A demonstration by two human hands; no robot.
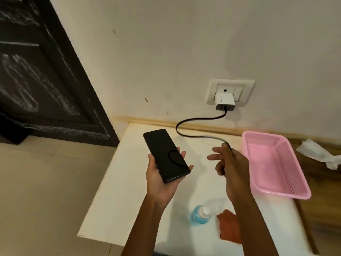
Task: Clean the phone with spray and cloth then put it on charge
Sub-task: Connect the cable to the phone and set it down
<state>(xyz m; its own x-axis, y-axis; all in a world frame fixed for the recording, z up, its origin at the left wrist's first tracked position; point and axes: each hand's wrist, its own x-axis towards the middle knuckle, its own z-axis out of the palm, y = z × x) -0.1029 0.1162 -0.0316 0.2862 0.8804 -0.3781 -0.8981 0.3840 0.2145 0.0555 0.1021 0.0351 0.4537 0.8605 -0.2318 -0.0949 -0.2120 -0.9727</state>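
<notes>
Holding the phone (166, 155) in your left hand (162, 180), you are cradling it face up on your palm, with your fingers curling up round its far edge. It is sitting above the white table (118, 191), not on it.

Your right hand (227, 163) is pinching the black cable (195, 134) near its loose end, with two fingers sticking out straight toward the phone. The plug tip is hiding behind your fingers, so you cannot tell which way it is facing. The cable is running back to the white charger (224, 103), which is sitting in the wall socket (230, 92).

The spray bottle (200, 216) and the red cloth (229, 228) are lying on the table near you, so the cleaning looks done. You are probably getting ready to plug in.

To do this well, you should be turning the phone so its bottom end is facing the cable. Keep the tip lined up straight with the hole and push gently, not at a slant. Leave some slack in the cable so it is not tugging the charger out. Then lay the phone flat on the table, away from the edge.

A pink basket (276, 163) is sitting just right of your hand. The charger is showing a small mark, but it is too tiny to read. No other writing is showing.
</notes>
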